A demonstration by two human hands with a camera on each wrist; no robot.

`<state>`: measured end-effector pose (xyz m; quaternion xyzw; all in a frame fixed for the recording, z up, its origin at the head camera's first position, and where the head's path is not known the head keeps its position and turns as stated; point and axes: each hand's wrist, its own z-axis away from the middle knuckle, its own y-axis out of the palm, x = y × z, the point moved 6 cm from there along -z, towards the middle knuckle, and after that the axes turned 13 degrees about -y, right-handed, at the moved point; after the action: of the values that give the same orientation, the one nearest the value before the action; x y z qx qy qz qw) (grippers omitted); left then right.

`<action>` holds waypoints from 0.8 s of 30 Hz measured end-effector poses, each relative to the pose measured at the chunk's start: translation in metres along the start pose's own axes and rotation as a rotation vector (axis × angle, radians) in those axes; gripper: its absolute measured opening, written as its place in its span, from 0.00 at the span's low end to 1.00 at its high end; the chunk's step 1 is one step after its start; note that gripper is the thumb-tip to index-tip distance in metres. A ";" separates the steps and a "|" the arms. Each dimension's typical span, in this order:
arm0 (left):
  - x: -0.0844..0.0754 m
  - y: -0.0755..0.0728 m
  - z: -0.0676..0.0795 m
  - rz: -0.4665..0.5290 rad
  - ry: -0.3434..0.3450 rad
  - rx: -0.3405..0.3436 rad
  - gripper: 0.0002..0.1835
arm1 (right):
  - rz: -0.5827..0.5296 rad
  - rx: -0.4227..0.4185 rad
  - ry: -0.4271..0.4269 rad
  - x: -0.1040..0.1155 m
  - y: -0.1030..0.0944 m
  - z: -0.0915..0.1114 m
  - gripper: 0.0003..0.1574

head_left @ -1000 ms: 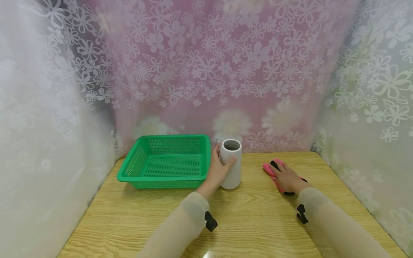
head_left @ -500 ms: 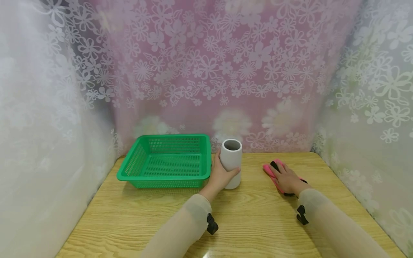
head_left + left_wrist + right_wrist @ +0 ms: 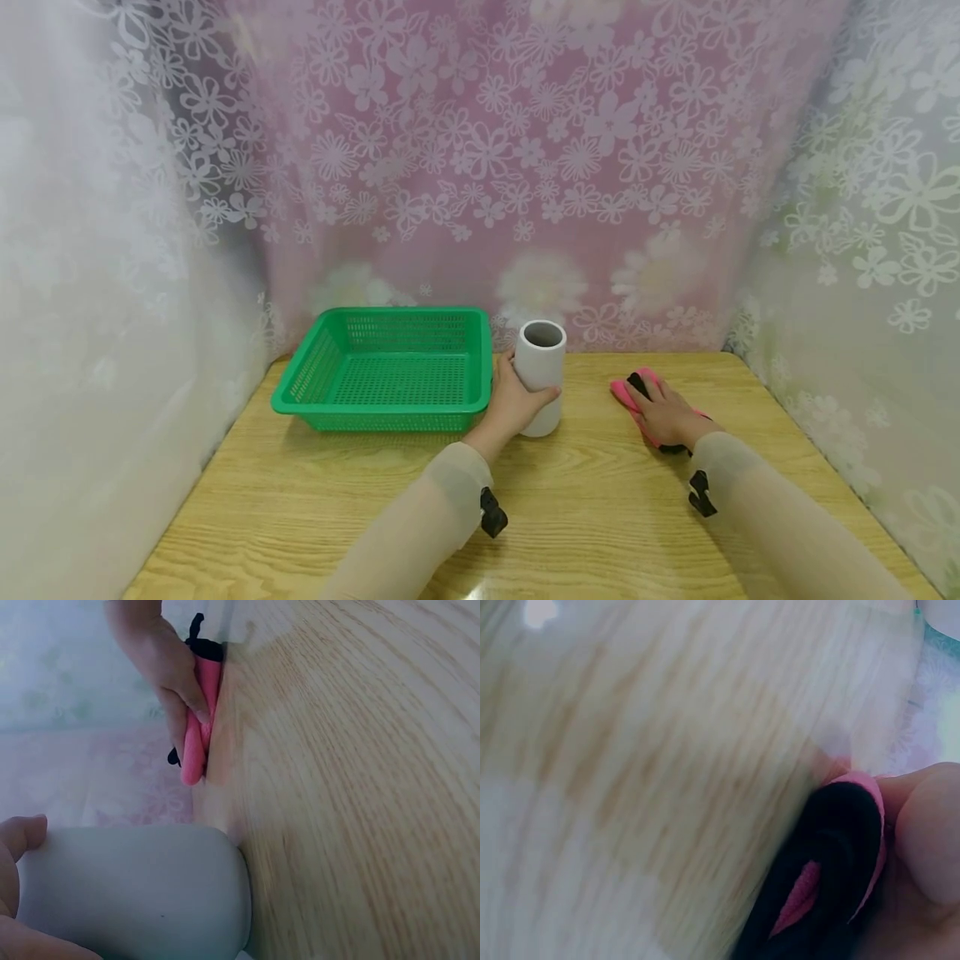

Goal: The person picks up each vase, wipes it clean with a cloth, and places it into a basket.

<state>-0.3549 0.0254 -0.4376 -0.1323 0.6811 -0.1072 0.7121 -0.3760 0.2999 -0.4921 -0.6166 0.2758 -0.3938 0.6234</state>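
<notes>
A white, tapered, vase-like cylinder stands upright on the table, its round opening facing up. My left hand grips it from the left side, thumb across the near face; the other fingers are partly hidden behind it. In the left wrist view the white cylinder fills the lower left. To the right, my right hand rests on a folded pink-and-black cloth, its fingers fairly straight over the top. The right wrist view shows the cloth's black edge folded over pink fuzzy fabric beside the hand.
A green perforated plastic basket sits just left of the left hand, with nothing visible inside. The wooden table ends at a flowered curtain behind, and similar curtains hang on both sides.
My left hand's thumb has moved down the cylinder, and the hand has closed around it more. The cylinder stays upright in place. My right hand stays on the cloth.
</notes>
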 end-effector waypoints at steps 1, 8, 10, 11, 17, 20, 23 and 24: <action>-0.001 0.000 0.000 -0.004 -0.002 0.007 0.52 | -0.007 0.008 0.003 0.000 0.000 0.000 0.36; -0.005 -0.001 0.002 -0.062 -0.001 0.065 0.50 | -0.048 0.022 0.007 -0.005 0.003 -0.003 0.38; -0.007 -0.002 0.003 -0.069 0.003 0.072 0.49 | -0.040 0.010 -0.003 -0.010 0.007 -0.005 0.37; -0.008 -0.002 0.004 -0.074 0.005 0.075 0.48 | -0.037 0.004 -0.004 -0.012 0.009 -0.006 0.37; -0.012 -0.004 0.009 -0.097 0.016 0.075 0.47 | -0.026 0.003 -0.007 -0.018 0.014 -0.008 0.38; -0.012 -0.003 0.011 -0.099 0.024 0.076 0.47 | -0.044 0.027 0.004 -0.016 0.011 -0.006 0.38; -0.012 -0.003 0.012 -0.088 0.032 0.081 0.48 | -0.074 0.043 0.017 -0.009 0.006 -0.004 0.38; -0.011 -0.003 0.011 -0.086 0.028 0.084 0.48 | -0.074 0.051 0.021 -0.009 0.006 -0.004 0.38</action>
<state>-0.3439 0.0261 -0.4260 -0.1299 0.6794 -0.1682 0.7023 -0.3834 0.3043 -0.4994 -0.6060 0.2493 -0.4298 0.6212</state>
